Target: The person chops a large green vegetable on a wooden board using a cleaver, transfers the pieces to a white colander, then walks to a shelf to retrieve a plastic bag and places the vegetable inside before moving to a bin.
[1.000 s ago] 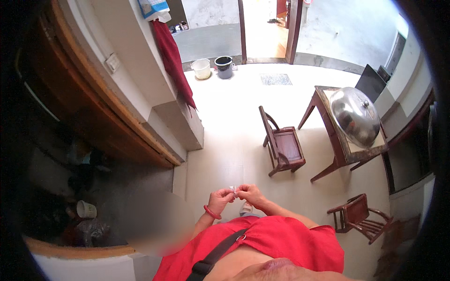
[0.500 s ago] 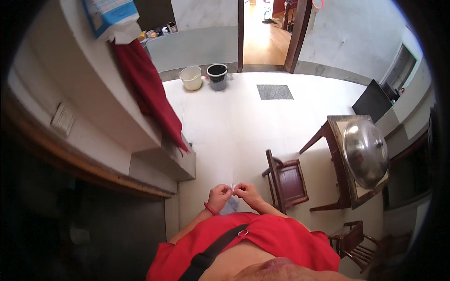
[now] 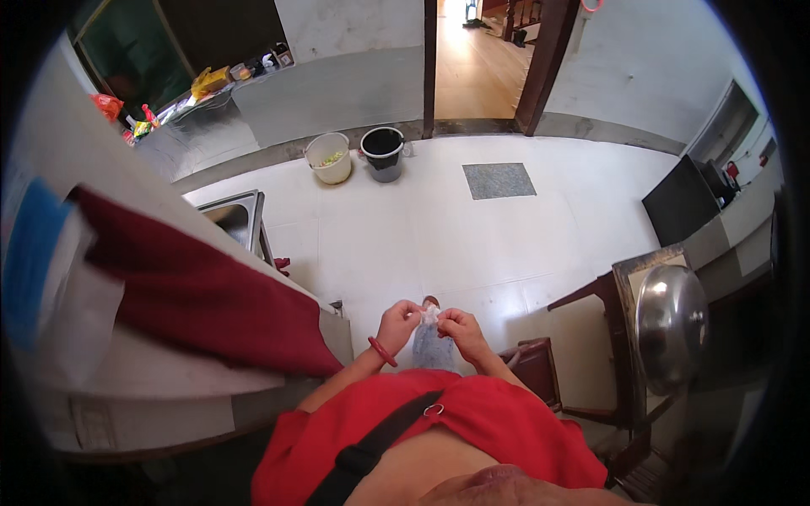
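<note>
My left hand (image 3: 398, 325), with a red bangle on its wrist, is raised in front of my body with its fingers pinched together. My right hand (image 3: 462, 331) faces it a short way off, its fingers pinched too. Between the two sets of fingertips is a small white crumpled thing (image 3: 432, 314), thin like film or tissue; its exact kind is too small to tell. Below the hands a leg in pale blue-grey cloth (image 3: 434, 347) and the tip of a brown shoe show.
A dark red cloth (image 3: 202, 278) hangs at the left, near a metal sink (image 3: 232, 221). Two buckets, one cream (image 3: 329, 160) and one dark grey (image 3: 384, 156), stand by the far wall. At right are a wooden chair (image 3: 536, 367) and a table bearing a domed metal lid (image 3: 671, 329).
The view has moved forward: the red cloth sits lower and nearer, and the sink has appeared. The chair has slid behind my right arm. Both hands still pinch the white thing, which shows more now.
</note>
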A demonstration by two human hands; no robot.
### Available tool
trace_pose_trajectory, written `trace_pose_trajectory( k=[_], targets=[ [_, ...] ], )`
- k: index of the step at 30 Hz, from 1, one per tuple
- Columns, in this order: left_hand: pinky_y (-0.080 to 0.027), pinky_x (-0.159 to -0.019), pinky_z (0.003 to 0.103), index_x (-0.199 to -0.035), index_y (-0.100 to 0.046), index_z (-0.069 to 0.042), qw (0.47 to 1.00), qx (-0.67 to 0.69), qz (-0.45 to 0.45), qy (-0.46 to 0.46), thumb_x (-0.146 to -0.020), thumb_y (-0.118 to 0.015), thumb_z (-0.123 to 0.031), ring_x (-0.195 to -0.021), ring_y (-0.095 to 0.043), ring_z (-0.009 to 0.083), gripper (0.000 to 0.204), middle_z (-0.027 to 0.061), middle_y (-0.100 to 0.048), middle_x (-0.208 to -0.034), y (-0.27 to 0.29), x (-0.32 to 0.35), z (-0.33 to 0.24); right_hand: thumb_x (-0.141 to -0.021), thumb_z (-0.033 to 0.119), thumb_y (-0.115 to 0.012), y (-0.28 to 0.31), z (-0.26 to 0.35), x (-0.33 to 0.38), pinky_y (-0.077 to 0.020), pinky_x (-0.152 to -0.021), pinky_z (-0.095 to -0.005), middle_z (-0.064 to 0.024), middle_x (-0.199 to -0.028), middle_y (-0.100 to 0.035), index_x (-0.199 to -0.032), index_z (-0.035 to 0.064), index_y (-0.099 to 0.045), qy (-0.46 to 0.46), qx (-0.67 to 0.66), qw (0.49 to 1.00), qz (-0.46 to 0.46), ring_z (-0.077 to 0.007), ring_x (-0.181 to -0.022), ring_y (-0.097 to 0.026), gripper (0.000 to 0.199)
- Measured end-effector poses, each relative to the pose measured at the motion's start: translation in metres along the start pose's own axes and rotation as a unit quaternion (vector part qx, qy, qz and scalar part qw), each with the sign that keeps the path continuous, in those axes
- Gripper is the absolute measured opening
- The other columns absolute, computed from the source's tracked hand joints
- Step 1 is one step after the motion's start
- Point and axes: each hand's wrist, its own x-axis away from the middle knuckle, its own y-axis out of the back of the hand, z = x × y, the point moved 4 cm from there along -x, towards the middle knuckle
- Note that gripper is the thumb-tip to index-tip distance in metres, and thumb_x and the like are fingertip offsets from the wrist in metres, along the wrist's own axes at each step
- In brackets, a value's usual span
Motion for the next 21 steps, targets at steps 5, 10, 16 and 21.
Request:
trace_pose_trajectory(
  k=[5,10,16,21],
  targets=[
    [-0.047,-0.072,0.026,-0.084,-0.055,0.000,0.962,0.262,0.027,0.070,-0.084,-0.049,-0.006,-0.077,-0.054,0.0116,0.008,0.0036,-0.056,-0.082,0.027,-0.112,-0.007,-0.083,0.010,-0.052,0.013,0.034,-0.114,-0.0461,-0.062,-0.0252,-0.0046,-0.072,-0.057,-0.082,0.0028,-0.055,-0.047,-0.075,0.995,0.042,-0.0129,-0.065,-0.054,0.008],
    [-0.043,-0.065,0.025,-0.085,-0.054,-0.001,0.921,0.386,-0.020,0.053,-0.085,-0.047,-0.007,-0.073,-0.051,0.0108,0.009,0.0022,-0.051,-0.078,0.058,-0.208,-0.049,-0.082,0.010,-0.048,0.007,0.085,-0.225,-0.0469,-0.066,-0.0287,-0.0058,-0.073,-0.055,-0.083,0.0035,-0.052,-0.107,-0.089,0.987,0.081,-0.0159,-0.067,-0.054,0.007],
    [-0.039,-0.061,0.022,-0.085,-0.057,-0.003,0.932,0.352,-0.065,0.053,-0.086,-0.051,-0.014,-0.067,-0.048,0.0069,0.013,-0.0008,-0.053,-0.074,0.123,-0.256,-0.033,-0.083,0.005,-0.044,-0.020,0.117,-0.337,-0.0466,-0.071,-0.0315,-0.0093,-0.084,-0.059,-0.089,0.0028,-0.050,-0.136,-0.158,0.966,0.154,-0.0180,-0.075,-0.056,0.009],
    [-0.039,-0.059,0.020,-0.083,-0.061,-0.005,0.953,0.293,-0.004,0.076,-0.087,-0.056,-0.024,-0.064,-0.051,0.0060,0.019,-0.0022,-0.056,-0.071,0.162,-0.292,-0.005,-0.084,0.007,-0.046,-0.055,0.133,-0.453,-0.0445,-0.066,-0.0308,-0.0109,-0.086,-0.058,-0.090,0.0036,-0.049,-0.124,-0.179,0.955,0.201,-0.0198,-0.077,-0.055,0.008]
  ],
)
